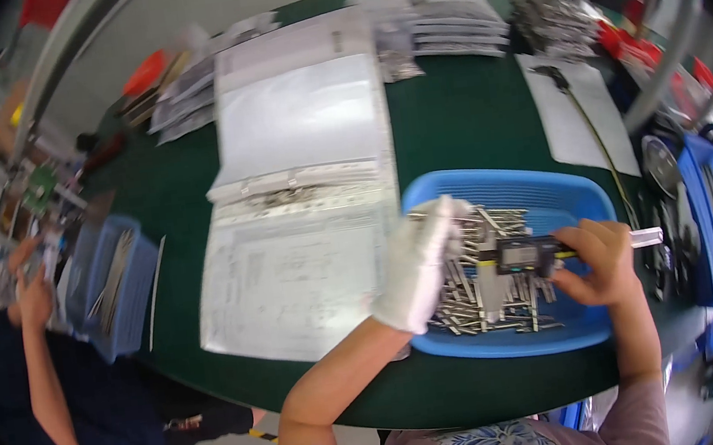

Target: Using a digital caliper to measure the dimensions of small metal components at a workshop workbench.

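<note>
My right hand (601,265) is bare and wrapped round a digital caliper (523,254) with a dark display housing. The caliper's metal beam sticks out past the right side of that hand, and its jaws lie to the left, over the blue plastic basket (576,182). My left hand (423,263), in a white glove, is at the basket's left side, close to the jaws. Its fingers are curled together; whatever they hold is hidden. Below both hands, many slim metal pins (463,311) lie heaped in the basket.
An open ring binder (293,282) with drawing sheets lies left of the basket. Bagged stacks (457,26) line the green table's (467,113) far edge. A cord crosses a white sheet (566,133) at right. Another blue basket (134,274) stands left, beside co-workers.
</note>
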`<state>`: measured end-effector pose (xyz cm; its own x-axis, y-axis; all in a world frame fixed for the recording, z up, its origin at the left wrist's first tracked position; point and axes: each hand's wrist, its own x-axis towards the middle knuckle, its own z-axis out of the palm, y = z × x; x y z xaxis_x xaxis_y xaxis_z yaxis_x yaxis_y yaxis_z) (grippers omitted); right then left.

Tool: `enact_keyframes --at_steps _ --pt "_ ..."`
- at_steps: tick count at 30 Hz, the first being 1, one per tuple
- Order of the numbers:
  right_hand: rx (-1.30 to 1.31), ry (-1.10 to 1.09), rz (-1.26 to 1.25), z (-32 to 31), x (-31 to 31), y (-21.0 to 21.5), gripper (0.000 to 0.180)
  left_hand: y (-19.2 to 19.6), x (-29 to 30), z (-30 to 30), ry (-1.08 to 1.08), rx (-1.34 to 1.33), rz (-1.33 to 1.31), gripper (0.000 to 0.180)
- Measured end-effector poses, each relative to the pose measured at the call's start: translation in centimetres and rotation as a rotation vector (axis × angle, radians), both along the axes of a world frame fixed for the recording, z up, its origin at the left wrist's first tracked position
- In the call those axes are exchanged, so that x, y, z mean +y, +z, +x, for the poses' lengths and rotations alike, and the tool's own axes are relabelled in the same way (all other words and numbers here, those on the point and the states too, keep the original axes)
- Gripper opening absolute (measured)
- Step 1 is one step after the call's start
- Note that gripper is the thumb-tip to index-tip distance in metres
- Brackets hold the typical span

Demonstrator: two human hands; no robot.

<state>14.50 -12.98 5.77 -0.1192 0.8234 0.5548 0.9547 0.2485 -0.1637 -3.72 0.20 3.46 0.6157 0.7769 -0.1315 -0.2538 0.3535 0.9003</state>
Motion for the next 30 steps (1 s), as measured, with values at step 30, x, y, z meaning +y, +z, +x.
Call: enact_keyframes --at_steps 30 --pt "0.068 -0.087 0.121 0.1 -1.6 -0.5 0.033 -4.0 -1.1 0.1 -0.427 0.315 0.789 0.030"
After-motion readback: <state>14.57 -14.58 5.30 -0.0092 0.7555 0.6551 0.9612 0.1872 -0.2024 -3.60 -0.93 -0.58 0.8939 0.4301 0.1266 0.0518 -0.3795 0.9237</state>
